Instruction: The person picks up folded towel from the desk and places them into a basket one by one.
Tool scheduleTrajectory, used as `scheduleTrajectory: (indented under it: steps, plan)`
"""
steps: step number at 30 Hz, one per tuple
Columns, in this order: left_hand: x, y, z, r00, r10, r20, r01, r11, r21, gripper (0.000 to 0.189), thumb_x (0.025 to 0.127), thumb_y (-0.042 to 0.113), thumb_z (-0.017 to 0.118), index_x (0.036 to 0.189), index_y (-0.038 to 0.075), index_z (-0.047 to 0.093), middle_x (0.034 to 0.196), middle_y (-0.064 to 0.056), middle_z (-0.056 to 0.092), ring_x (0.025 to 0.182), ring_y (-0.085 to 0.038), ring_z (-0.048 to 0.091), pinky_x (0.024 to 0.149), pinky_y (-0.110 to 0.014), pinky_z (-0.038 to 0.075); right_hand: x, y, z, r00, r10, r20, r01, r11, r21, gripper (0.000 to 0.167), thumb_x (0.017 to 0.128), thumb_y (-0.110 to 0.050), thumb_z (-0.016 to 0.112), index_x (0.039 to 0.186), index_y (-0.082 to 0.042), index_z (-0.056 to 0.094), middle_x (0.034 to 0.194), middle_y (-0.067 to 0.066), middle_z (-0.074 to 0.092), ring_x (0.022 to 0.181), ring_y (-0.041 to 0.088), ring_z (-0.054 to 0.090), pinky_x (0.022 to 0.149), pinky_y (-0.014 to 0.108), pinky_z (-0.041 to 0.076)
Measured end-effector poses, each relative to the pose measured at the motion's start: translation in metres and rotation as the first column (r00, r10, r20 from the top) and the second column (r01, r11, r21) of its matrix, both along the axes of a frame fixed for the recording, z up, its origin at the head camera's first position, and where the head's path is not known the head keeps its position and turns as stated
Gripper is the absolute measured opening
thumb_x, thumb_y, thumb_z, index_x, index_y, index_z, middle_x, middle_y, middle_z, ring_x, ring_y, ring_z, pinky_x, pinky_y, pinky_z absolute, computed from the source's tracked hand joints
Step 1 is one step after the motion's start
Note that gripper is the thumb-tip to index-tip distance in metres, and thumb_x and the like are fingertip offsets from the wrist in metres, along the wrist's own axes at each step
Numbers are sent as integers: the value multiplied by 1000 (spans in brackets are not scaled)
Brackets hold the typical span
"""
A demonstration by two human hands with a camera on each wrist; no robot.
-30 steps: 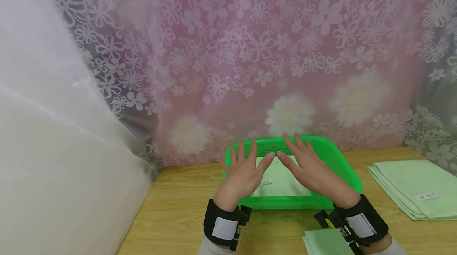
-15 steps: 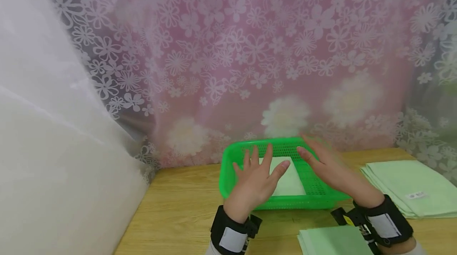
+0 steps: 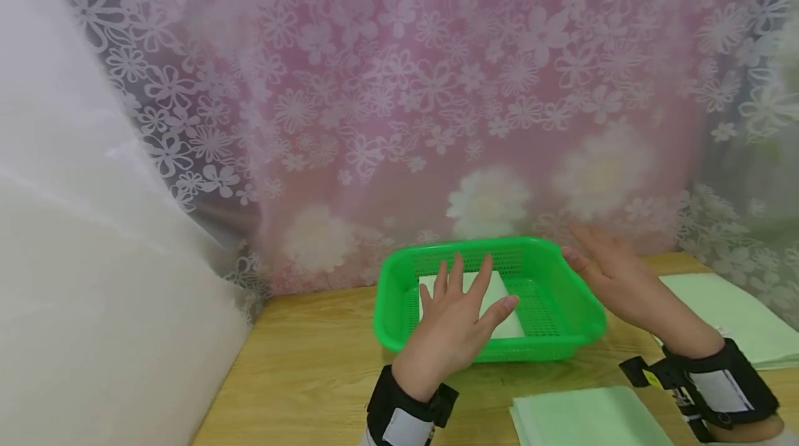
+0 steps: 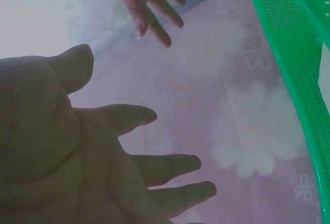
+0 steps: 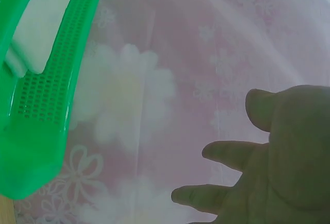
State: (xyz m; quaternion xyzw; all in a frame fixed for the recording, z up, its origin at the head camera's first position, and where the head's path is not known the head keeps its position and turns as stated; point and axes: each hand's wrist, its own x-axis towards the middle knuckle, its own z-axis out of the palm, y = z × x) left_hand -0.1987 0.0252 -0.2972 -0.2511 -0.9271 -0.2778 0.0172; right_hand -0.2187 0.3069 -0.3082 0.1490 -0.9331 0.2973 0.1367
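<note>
My left hand (image 3: 452,324) hovers over the front left of a green plastic basket (image 3: 564,293), fingers spread and nothing in them. Inside the basket lies a folded pale green cloth (image 3: 499,291), partly covered by that hand in the head view. My right hand (image 3: 630,286) is past the basket's right end, its fingers straight and holding nothing; it overlaps a larger folded cloth (image 3: 736,311) at the right. In the left wrist view the palm (image 4: 62,141) and spread fingers show. The right wrist view has the basket wall (image 5: 67,95) beside the right hand (image 5: 278,167).
Another folded green cloth (image 3: 587,418) lies on the wooden table (image 3: 299,376) in front of the basket. A pink flowered curtain (image 3: 399,120) hangs right behind the table, and a white sheet (image 3: 112,279) closes off the left side.
My right hand has moved right, from over the basket to beyond its right end. My left hand has shifted slightly right across the basket. The view has turned a little to the right.
</note>
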Motion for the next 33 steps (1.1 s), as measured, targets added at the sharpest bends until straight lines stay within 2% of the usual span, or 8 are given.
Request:
scheduleTrajectory:
  steps: [3, 8, 10, 14, 21, 26, 29, 33]
  plan:
    - [2, 1, -1, 1000, -21, 3, 21, 1000, -20, 68, 100, 66, 32, 160, 37, 17, 167, -13, 8, 154, -37, 1, 116, -69, 7, 1, -6, 0, 1000, 1, -9, -1, 1000, 7, 65, 108, -40, 41, 161, -12, 17, 160, 33, 17, 143, 61, 7, 103, 81, 10]
    - [8, 4, -1, 998, -55, -12, 54, 996, -67, 65, 100, 65, 31, 159, 42, 16, 168, -12, 8, 154, -36, 3, 116, -68, 14, 7, -13, -4, 1000, 13, 17, -13, 1000, 6, 65, 107, -41, 43, 160, -11, 22, 159, 32, 19, 144, 60, 7, 103, 81, 11]
    - [13, 6, 0, 997, -72, -10, 71, 994, -81, 64, 100, 65, 30, 158, 43, 15, 168, -11, 8, 154, -35, 3, 116, -67, 16, 11, -13, -7, 999, 11, 42, -11, 1000, 12, 65, 107, -43, 42, 161, -13, 21, 160, 32, 17, 145, 59, 5, 101, 81, 12]
    - [24, 10, 2, 995, -101, -14, 99, 990, -96, 63, 100, 66, 29, 158, 46, 13, 168, -7, 8, 155, -32, 5, 116, -65, 18, 18, -9, -15, 998, -4, 56, 3, 999, 33, 64, 107, -44, 42, 161, -15, 21, 160, 32, 17, 143, 61, 9, 97, 82, 17]
    - [40, 14, 4, 986, -152, -71, 141, 980, -140, 64, 98, 69, 22, 156, 49, 5, 168, -6, 9, 155, -31, 7, 116, -62, 24, 26, 2, -26, 998, -40, 58, 36, 998, 57, 63, 108, -40, 41, 161, -11, 21, 156, 37, 22, 136, 65, 20, 91, 82, 24]
    - [42, 15, -7, 982, -170, -79, 154, 971, -181, 63, 98, 68, 22, 156, 48, 6, 167, -7, 14, 154, -32, 14, 115, -58, 29, 33, 1, -32, 997, -44, 64, 42, 998, 37, 63, 108, -42, 42, 160, -10, 24, 156, 35, 25, 136, 61, 27, 90, 78, 31]
    - [42, 11, -19, 977, -201, -76, 177, 953, -245, 63, 99, 65, 26, 157, 47, 7, 165, -8, 20, 151, -32, 24, 113, -50, 36, 42, -1, -41, 995, -42, 95, 40, 999, 18, 64, 107, -43, 42, 159, -8, 27, 155, 35, 27, 135, 60, 30, 90, 76, 35]
    - [44, 6, -38, 971, -241, -3, 230, 931, -285, 63, 100, 63, 35, 157, 46, 16, 162, -6, 27, 146, -28, 34, 104, -40, 46, 58, 1, -58, 987, -52, 151, 48, 998, 28, 65, 106, -46, 44, 158, -9, 30, 155, 33, 30, 135, 59, 33, 88, 73, 40]
